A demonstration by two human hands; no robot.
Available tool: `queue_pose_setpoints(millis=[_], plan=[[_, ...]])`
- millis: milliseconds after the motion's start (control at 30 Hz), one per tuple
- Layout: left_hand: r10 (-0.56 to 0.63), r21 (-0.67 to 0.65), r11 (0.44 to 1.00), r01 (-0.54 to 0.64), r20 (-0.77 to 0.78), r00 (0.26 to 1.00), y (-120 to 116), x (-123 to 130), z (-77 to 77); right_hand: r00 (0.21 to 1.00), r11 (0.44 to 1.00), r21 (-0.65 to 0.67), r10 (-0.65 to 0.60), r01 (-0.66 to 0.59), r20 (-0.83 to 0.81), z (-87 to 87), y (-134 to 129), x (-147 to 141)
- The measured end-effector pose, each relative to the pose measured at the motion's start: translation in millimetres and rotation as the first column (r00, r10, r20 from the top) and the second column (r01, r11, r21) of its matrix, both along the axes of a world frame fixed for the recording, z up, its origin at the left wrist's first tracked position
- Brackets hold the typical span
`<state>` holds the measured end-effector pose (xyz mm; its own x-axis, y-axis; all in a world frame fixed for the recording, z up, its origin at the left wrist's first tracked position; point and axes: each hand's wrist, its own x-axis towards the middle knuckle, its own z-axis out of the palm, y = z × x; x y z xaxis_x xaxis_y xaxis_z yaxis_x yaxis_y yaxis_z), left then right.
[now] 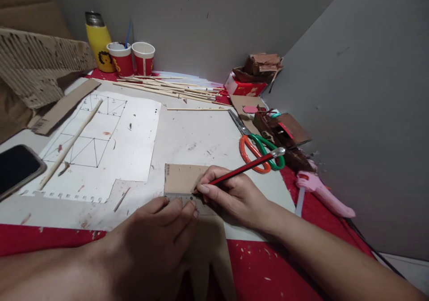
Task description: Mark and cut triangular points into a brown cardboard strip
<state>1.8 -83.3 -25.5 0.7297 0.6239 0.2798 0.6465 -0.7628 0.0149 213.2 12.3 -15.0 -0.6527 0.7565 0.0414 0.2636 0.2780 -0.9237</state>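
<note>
My right hand (236, 196) pinches a red and black pencil (246, 167), its point down on a piece of brown cardboard (182, 179). A clear ruler (177, 196) lies across that cardboard. My left hand (152, 234) presses the ruler down with its fingers bent and close together, hiding part of it. Small marks show near the cardboard's far edge. Below my hands, more cardboard (214, 243) extends toward me. Scissors (248, 135) with orange and green handles lie just beyond the pencil.
At left are a phone (20, 167) and a paper with drawn trusses (137, 144), a stick (72, 151) across it. Thin sticks (167, 87), paper cups (143, 59) and a yellow bottle (97, 37) stand behind. A pink glue gun (325, 193) lies right, beside the wall.
</note>
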Motion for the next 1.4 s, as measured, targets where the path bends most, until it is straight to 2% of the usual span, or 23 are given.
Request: queue_pose_setpoints(millis=[233,467,700,933,1100,1267,1400], plan=[[-0.015,-0.003,1.0,0.015,-0.003,1.0,-1.4,-0.9,1.7,0.999,0.998,0.046,0.033,-0.033,0.013,1.7,1.2,-0.5],[-0.015,0.004,1.0,0.015,0.008,1.0,-0.6,-0.7,-0.3,1.0,0.999,0.034,-0.001,0.0,0.019,2.1,-0.5,-1.8],[-0.026,-0.008,1.0,0.026,-0.01,1.0,0.3,-1.1,0.1,0.999,0.994,0.111,0.017,-0.023,0.051,5.7,-0.2,-3.1],[-0.021,0.007,1.0,0.021,0.015,1.0,1.1,0.6,-1.8,0.999,0.983,0.184,0.008,-0.013,0.032,0.6,-3.7,-1.7],[-0.019,0.017,1.0,0.018,0.024,1.0,1.0,1.2,0.2,1.0,0.984,0.179,-0.002,0.001,0.009,0.1,-3.4,-2.0],[-0.027,0.002,1.0,0.027,0.009,1.0,1.4,1.1,2.2,1.0,0.997,0.077,-0.019,0.018,0.022,0.9,-3.9,-2.3],[-0.019,0.0,1.0,0.019,0.01,1.0,0.5,-0.1,0.9,0.999,0.991,0.12,-0.05,0.051,-0.006,-2.7,-4.9,-2.1]])
